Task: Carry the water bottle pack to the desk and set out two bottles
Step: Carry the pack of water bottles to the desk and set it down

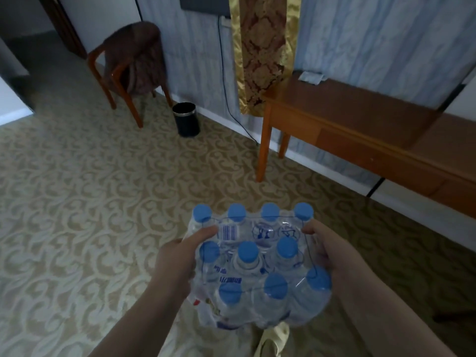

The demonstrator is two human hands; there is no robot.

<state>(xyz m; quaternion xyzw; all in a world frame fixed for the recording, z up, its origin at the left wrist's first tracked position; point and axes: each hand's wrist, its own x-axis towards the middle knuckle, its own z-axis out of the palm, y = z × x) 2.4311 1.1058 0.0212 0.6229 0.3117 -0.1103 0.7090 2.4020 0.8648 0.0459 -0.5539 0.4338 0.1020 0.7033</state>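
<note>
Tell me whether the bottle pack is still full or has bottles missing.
Not full. The pack shows four caps in the far row but three in each nearer row, and its wrap looks loose at the near left corner. Both hands hold it.

Left hand (177, 264): was bare, no ring, my forearm unsleeved.
Right hand (332, 256): was bare too, no watch or sleeve.

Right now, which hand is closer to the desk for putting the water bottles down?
The right hand, probably. It grips the right side of the bottle pack, and the desk stands ahead on that same side. The left hand holds the far side, so it mostly steadies.
</note>
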